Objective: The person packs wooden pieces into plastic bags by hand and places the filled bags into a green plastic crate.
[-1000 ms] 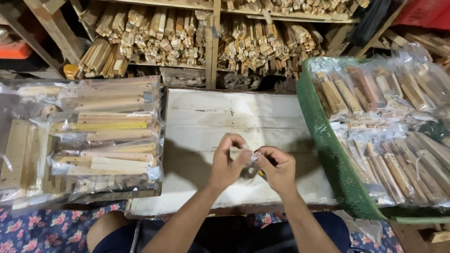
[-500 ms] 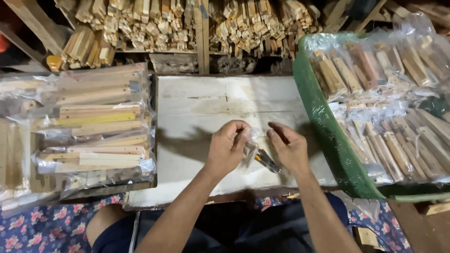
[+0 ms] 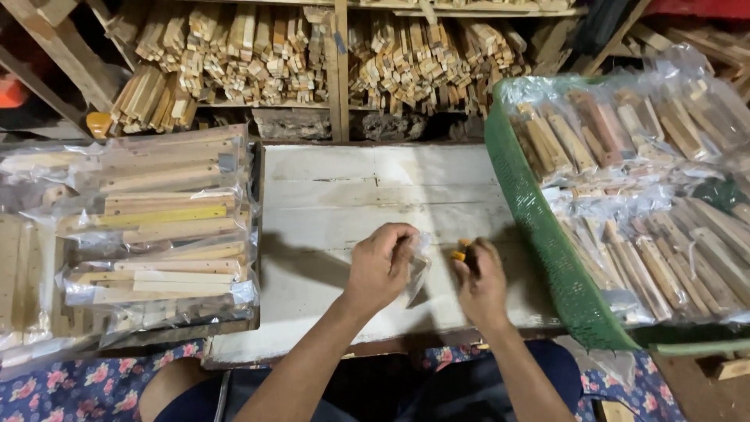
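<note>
I am looking down at both hands over the white wooden board [image 3: 344, 203], and much of what they hold is hiding from me. The left hand [image 3: 380, 266] is curling closed around a small clear plastic bag [image 3: 418, 270]; only a crumpled edge of the bag is showing past the fingers, so I cannot tell what is inside. The right hand [image 3: 480, 283] is pinching a small yellow-orange item [image 3: 459, 250], with just its tip poking out above the knuckles; its shape and full length are covered, though the visible end is pointing away from me and slightly left, toward the bag. The bag is sitting just right of the left palm, between the two hands, and the yellow tip is lying near it, apart by a narrow gap. The green mesh basket [image 3: 539, 234] of bagged wooden sticks is running off the frame at right.
</note>
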